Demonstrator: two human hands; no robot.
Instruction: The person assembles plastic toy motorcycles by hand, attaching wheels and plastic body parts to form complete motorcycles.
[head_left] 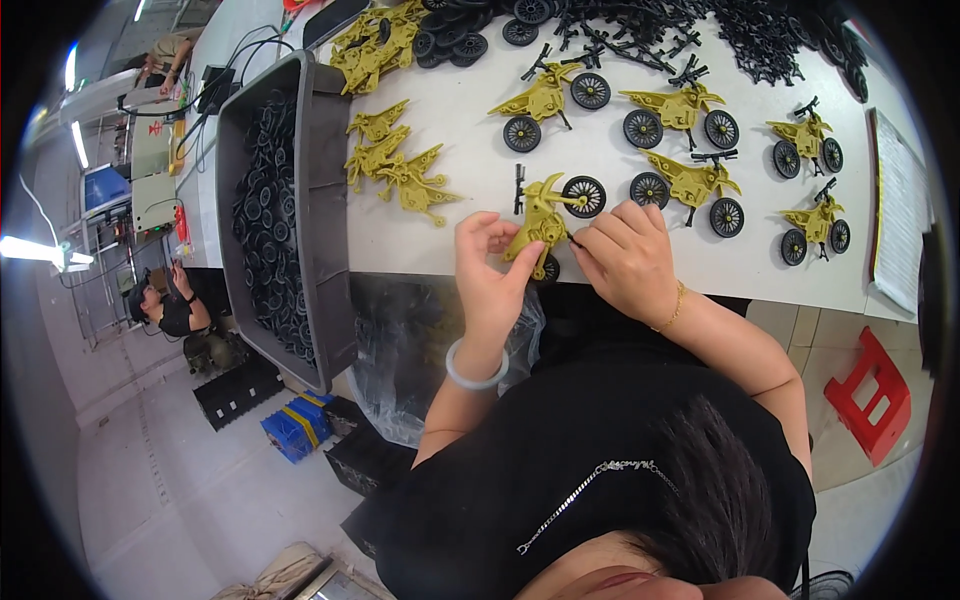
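The left hand (490, 262) gripped a yellow toy motorbike (541, 222) at the near edge of the white table (470, 150). The right hand (625, 255) pinched a small black part against the bike, just beside its back wheel. More finished toy bikes (690, 150) stood farther back on the table. Loose yellow bike bodies (400, 165) lay to the left of the held bike. A grey bin (325, 230) full of black wheels sat at the table's left end. Past the bin was a pale floor, with a blue crate (297, 425) on it. A red stool (870, 395) stood under the table's right end.
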